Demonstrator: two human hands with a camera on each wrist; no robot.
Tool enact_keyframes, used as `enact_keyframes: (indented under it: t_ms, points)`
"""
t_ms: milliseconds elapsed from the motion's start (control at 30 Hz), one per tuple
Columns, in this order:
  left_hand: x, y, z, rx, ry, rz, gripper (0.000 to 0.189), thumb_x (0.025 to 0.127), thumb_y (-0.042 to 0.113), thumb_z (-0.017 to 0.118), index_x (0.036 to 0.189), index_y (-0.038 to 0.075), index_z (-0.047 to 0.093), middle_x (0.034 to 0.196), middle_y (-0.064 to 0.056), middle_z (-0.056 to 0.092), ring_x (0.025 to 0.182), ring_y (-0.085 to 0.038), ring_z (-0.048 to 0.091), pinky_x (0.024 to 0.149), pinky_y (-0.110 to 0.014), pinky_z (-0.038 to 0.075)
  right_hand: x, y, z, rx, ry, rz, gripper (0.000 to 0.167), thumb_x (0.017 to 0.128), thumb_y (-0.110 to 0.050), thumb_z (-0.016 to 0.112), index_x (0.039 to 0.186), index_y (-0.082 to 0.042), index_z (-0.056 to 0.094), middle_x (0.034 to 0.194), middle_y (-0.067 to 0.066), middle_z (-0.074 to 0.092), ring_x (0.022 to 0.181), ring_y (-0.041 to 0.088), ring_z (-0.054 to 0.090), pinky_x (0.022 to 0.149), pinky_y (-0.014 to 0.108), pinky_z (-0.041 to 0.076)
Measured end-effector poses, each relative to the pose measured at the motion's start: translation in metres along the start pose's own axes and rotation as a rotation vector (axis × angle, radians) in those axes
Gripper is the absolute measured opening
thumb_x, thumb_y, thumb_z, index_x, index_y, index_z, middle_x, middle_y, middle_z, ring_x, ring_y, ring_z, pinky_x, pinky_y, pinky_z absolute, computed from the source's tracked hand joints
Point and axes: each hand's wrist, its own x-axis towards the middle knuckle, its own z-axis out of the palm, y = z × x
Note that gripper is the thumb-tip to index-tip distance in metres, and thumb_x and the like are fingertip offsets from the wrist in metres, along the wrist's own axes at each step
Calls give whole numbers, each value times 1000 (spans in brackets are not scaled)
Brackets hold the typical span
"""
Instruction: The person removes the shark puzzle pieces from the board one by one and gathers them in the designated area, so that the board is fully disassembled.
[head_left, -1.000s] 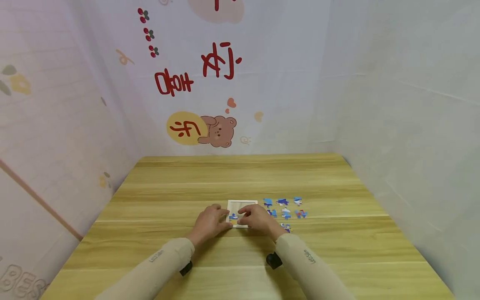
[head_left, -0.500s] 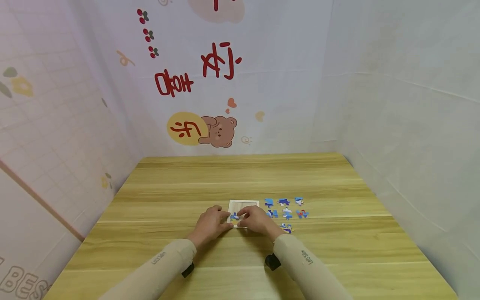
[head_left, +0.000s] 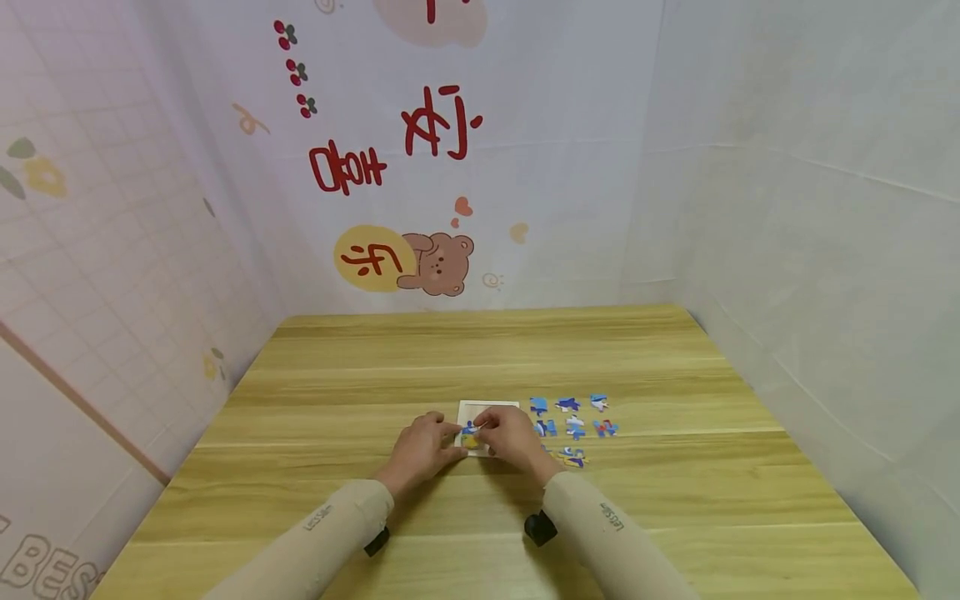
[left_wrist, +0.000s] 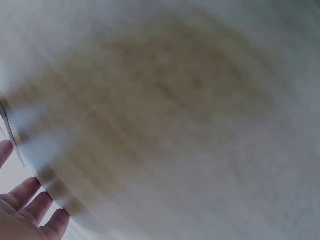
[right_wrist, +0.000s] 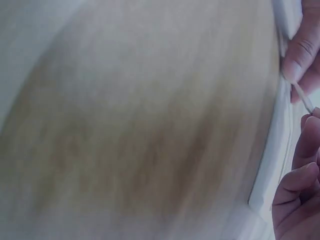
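Note:
A small wooden puzzle frame (head_left: pixel 468 405) lies flat on the table, its lower left filled with blue and yellow puzzle pieces (head_left: pixel 470 438). My left hand (head_left: pixel 420 448) rests at the frame's left side, fingertips on the edge and thumb at the near corner. Over the frame's right half, my right hand (head_left: pixel 512 436) pinches a puzzle piece; its thin pale edge shows between fingertips in the right wrist view as a puzzle piece (right_wrist: pixel 303 98). The hand hides much of the frame's right part. In the left wrist view, the left hand's fingers (left_wrist: pixel 31 192) touch the frame's edge.
Loose puzzle pieces lie in rough rows right of the frame, among them a blue piece (head_left: pixel 539 405), a red-and-blue piece (head_left: pixel 605 428) and a yellow-and-purple piece (head_left: pixel 574 457). Fabric walls border the wooden table (head_left: pixel 390 358) at the back and sides.
My right hand's thumb and index finger have come closer together over the frame, and its wrist has shifted slightly left. More yellow shows in the frame's lower left. The left hand stays put.

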Motion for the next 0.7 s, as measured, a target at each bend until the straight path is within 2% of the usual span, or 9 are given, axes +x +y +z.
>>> enact_keyframes:
  t_ms: [167, 300, 500, 700]
  points:
    - [1, 0, -1, -3, -3, -10, 43, 89, 30, 75, 122, 3, 70, 129, -25, 56, 116, -42, 55, 94, -57, 44, -7, 9, -26, 128, -2, 29, 12, 93, -7, 67, 103, -3, 70, 88, 5, 69, 63, 20, 61, 61, 36, 53]
    - [1, 1, -1, -7, -1, -3, 42, 89, 29, 76, 121, 3, 70, 129, -25, 57, 116, -42, 56, 94, -57, 45, -18, 28, -59, 205, 29, 69, 11, 93, -8, 67, 103, -2, 68, 90, 7, 67, 68, 23, 60, 66, 39, 53]
    - [3, 0, 1, -9, 5, -8, 40, 89, 29, 75, 119, 3, 70, 128, -24, 57, 117, -42, 56, 94, -57, 45, -41, 69, -115, 182, 99, 157, 14, 92, -10, 69, 102, -1, 68, 87, 6, 65, 70, 20, 58, 60, 33, 49]
    - [2, -1, -4, -17, 1, -18, 39, 88, 29, 77, 117, 4, 71, 126, -22, 58, 115, -40, 56, 93, -56, 46, -62, 99, -148, 148, 76, 194, 18, 91, -10, 69, 104, 2, 67, 85, 4, 65, 67, 18, 57, 57, 29, 46]
